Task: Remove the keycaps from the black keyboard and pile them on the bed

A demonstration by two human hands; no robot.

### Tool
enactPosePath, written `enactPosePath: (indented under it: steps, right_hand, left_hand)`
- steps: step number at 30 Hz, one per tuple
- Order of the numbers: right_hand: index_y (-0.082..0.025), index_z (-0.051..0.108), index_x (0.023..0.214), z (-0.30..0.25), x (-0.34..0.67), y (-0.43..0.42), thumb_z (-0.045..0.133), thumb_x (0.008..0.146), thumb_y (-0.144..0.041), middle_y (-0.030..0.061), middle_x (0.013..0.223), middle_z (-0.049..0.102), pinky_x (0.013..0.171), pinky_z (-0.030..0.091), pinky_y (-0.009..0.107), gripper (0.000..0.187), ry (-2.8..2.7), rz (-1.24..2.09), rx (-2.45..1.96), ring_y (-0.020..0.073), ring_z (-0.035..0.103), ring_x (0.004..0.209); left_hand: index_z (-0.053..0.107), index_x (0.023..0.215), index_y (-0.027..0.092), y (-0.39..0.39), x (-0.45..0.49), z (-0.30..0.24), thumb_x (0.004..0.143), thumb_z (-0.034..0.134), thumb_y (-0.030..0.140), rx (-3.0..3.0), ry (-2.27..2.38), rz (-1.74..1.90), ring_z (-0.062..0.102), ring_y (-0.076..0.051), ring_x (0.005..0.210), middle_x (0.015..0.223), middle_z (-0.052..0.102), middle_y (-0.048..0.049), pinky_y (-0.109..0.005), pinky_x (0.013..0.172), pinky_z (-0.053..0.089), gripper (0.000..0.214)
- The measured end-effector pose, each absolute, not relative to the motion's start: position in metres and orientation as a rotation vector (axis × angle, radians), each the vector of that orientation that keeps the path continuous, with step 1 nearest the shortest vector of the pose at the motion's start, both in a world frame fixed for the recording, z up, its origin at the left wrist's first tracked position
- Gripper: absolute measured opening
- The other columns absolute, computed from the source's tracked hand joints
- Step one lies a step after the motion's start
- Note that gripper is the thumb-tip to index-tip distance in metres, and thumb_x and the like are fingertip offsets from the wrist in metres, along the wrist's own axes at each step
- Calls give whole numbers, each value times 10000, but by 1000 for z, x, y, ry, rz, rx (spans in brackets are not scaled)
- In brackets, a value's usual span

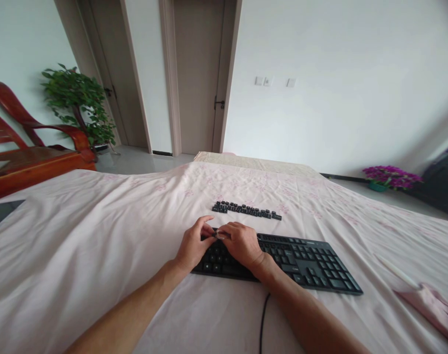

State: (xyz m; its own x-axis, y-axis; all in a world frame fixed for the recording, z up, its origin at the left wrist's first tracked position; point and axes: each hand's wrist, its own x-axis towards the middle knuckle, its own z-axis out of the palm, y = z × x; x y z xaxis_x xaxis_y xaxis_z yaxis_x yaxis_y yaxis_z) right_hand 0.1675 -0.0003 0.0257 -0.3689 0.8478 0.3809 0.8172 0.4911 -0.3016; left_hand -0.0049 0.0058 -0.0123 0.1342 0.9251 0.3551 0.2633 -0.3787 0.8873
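A black keyboard (308, 265) lies on the pale floral cloth, angled a little, with its upper left part behind my hands. My right hand (243, 243) is closed over it, gripping a thin wire keycap puller (221, 235) whose metal loop shows at the fingertips. Beside it my left hand (194, 244) is closed too, thumb and fingers pinched right at the loop; whatever is between them is too small to make out. Beyond the keyboard, loose black keycaps (246, 210) stand in rows on the cloth.
The floral cloth (135, 275) is wrinkled. A black cable (263, 319) runs toward me between my forearms. At the right lie a pink cloth item (426, 307) and a pale stick (397, 271). A wooden chair (43, 152), a plant (76, 98) and purple flowers (391, 176) stand farther off.
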Motion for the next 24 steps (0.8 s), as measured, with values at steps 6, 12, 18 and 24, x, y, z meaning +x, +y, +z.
enactPosePath:
  steps: [6, 12, 18, 24]
  right_hand:
    - [-269, 697, 942, 29, 165, -5, 575, 861, -300, 4, 897, 718, 717, 403, 236, 150, -2304, 138, -1440, 170, 639, 848]
    - [-265, 700, 902, 37, 174, 8, 571, 851, -340, 0, 861, 722, 670, 371, 231, 157, -2283, 155, -1552, 168, 642, 808]
    - [-245, 711, 855, 42, 197, 61, 570, 827, -352, 13, 794, 708, 593, 333, 225, 179, -2036, 172, -1899, 161, 628, 748]
    - [-244, 718, 845, 25, 198, 92, 569, 803, -308, 32, 825, 702, 615, 347, 229, 168, -2004, 174, -2052, 183, 622, 807]
  left_hand:
    - [517, 1194, 238, 5, -4, -12, 747, 618, 108, 1884, 1159, 1249, 624, -125, 769, 863, 623, 13, -276, 789, 515, 477]
    - [495, 1234, 257, 8, -5, -14, 726, 602, 63, 1924, 1147, 1242, 628, -126, 810, 1003, 589, -12, -309, 832, 517, 554]
    - [511, 1213, 249, 8, -6, -14, 748, 569, 61, 1985, 1176, 1228, 622, -150, 901, 1052, 585, -28, -349, 898, 484, 505]
    - [560, 1136, 231, 9, -6, -15, 754, 530, 43, 2043, 1150, 1204, 620, -151, 917, 1064, 587, -35, -337, 901, 481, 427]
